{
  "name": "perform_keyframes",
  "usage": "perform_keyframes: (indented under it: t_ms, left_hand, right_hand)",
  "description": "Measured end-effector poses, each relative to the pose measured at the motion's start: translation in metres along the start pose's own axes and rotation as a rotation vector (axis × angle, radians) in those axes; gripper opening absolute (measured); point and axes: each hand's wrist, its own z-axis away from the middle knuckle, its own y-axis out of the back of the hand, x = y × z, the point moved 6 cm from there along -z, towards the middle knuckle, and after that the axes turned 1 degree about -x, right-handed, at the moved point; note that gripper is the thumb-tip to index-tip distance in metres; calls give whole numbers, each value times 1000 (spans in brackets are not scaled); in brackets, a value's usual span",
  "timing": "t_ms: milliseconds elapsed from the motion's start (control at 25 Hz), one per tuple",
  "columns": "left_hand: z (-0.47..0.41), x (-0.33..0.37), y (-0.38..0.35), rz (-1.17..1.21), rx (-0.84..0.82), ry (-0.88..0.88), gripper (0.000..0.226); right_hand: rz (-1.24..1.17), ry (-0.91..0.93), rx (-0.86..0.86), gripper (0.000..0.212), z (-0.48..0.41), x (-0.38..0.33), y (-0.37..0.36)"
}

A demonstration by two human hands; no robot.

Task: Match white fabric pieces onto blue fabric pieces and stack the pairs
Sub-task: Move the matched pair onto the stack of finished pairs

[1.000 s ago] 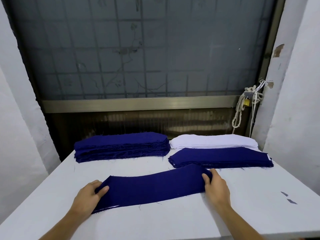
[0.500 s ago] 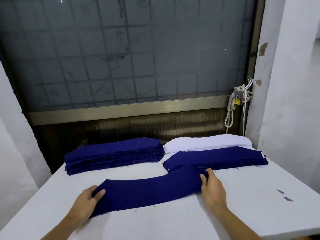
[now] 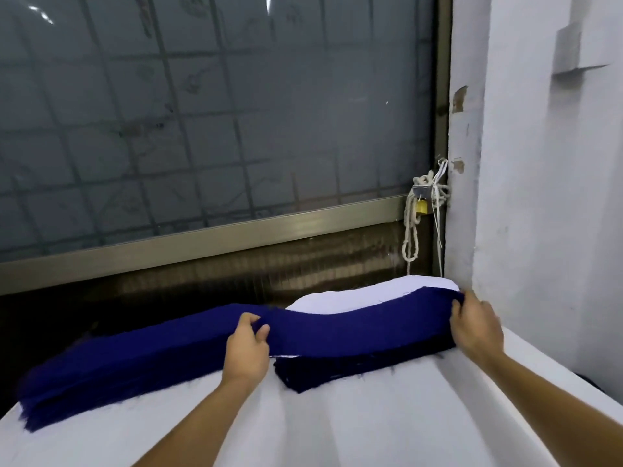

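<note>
Blue strip (image 3: 354, 326) lifted off table (image 3: 337, 429), centre-right of frame, hanging over pair pile (image 3: 337, 367). Deep navy, long and narrow, sagging in soft wave, looks matte.

Left hand (image 3: 247, 352) pinches left end, thumb on top. Right hand (image 3: 477, 328) grips right end, fingers curled over edge.

White pile (image 3: 337, 299) right behind strip, by wall. Thick blue stack (image 3: 118, 362) lower left, edges frayed. Rope with yellow padlock (image 3: 421, 207) on window frame, right of centre.

Bare forearms enter from 6 and 4 o'clock; the left hand (image 3: 247, 348) pinches a blue fabric piece (image 3: 354, 328), and the right hand (image 3: 477, 328), at its 3 o'clock, grips the other end.
</note>
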Motion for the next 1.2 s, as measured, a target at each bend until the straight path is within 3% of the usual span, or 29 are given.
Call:
perform_keyframes:
  t_ms: [280, 480, 1000, 1120, 1200]
  left_hand:
    - [-11, -9, -78, -227, -10, 96, 7]
    - [-7, -22, -82, -323, 116, 48, 3]
    - [-9, -37, -76, -100, 158, 112, 5]
    - [-10, -38, -75, -68, 182, 105, 11]
    - [-10, -37, -73, -46, 209, 90, 19]
  right_hand:
    - [107, -49, -38, 30, -56, 49, -18]
    - [134, 14, -52, 29, -59, 66, -35]
    - [26, -40, 45, 26, -55, 71, -29]
    - [208, 67, 158, 29, -51, 61, -27]
    - [315, 179, 139, 28, -49, 52, -32]
